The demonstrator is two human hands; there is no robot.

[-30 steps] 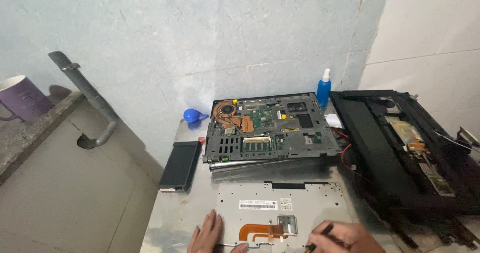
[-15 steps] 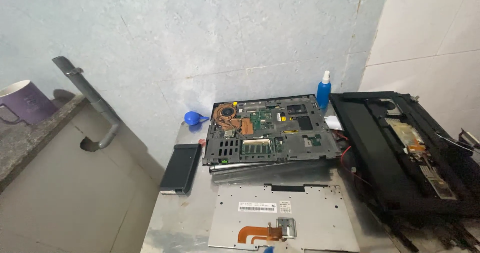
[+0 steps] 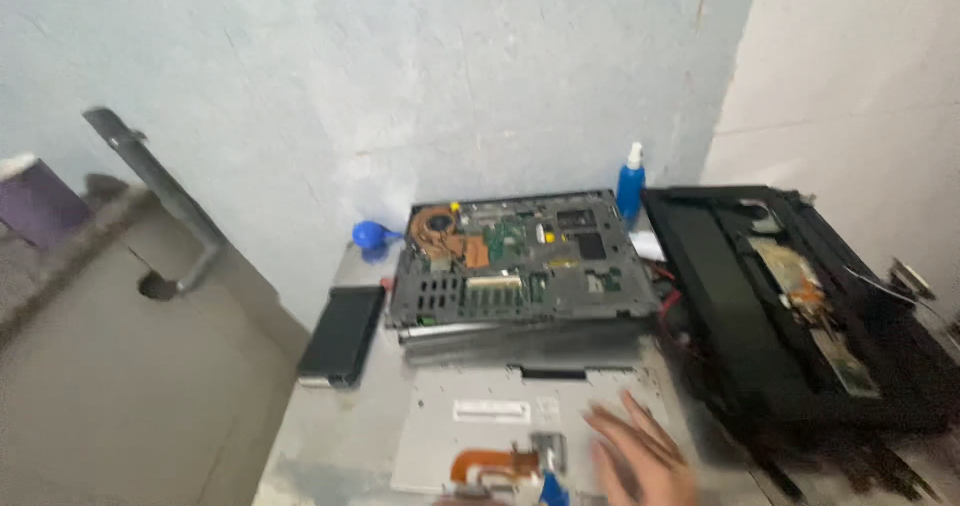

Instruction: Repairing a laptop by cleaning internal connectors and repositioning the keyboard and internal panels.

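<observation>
My right hand (image 3: pixel 642 456) hovers blurred over the near right corner of a grey keyboard panel (image 3: pixel 500 416), which lies face down showing an orange ribbon cable (image 3: pixel 490 461). Its fingers are spread and hold nothing. A small blue item (image 3: pixel 549 488) sits just left of the hand. A sliver of skin at the bottom edge (image 3: pixel 468 502) may be my left hand; its state is hidden. Behind the panel lies an opened laptop base (image 3: pixel 520 261) with its green circuit board and copper cooler exposed.
A black battery pack (image 3: pixel 343 334) lies left of the laptop base, with a blue blower bulb (image 3: pixel 370 236) behind it and a blue spray bottle (image 3: pixel 630 181) at the wall. Another dismantled black laptop (image 3: pixel 790 296) fills the right. A grey handle (image 3: pixel 160 201) and purple mug (image 3: pixel 35 201) stand left.
A second ago both hands rested on the panel, the right holding a thin tool. They then left view. Now the right hand is back, empty and spread, over the panel.
</observation>
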